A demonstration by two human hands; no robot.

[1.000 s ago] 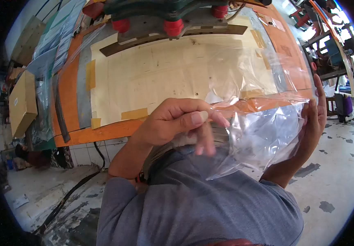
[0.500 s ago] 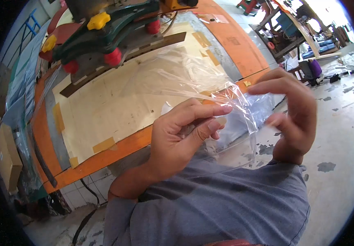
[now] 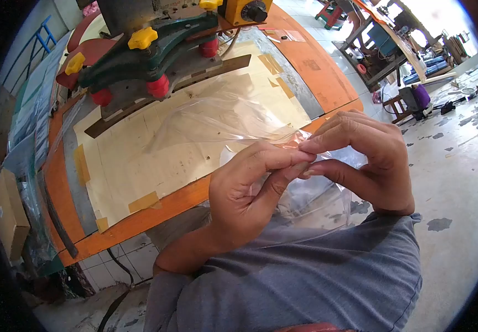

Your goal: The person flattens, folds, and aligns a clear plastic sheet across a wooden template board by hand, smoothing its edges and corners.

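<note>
A clear plastic sheet (image 3: 217,119) spreads from my fingers over the pale board (image 3: 139,160), and part of it hangs below my hands. My left hand (image 3: 255,191) pinches the gathered plastic between thumb and forefinger. Right beside it, fingertips almost touching, my right hand (image 3: 360,155) pinches the same plastic. The fingertips hide the exact spot that they hold. Both hands are above the front edge of the orange table (image 3: 186,191).
Beyond the board stands a green machine (image 3: 156,61) with yellow knobs and red feet, and a dark metal strip (image 3: 217,67) at its base. A cardboard box (image 3: 9,213) is at the far left. A workbench (image 3: 369,50) stands at the back right.
My right hand, first spread behind the plastic, has come in to my left hand and closed on the plastic. The view has turned, showing more of the machine.
</note>
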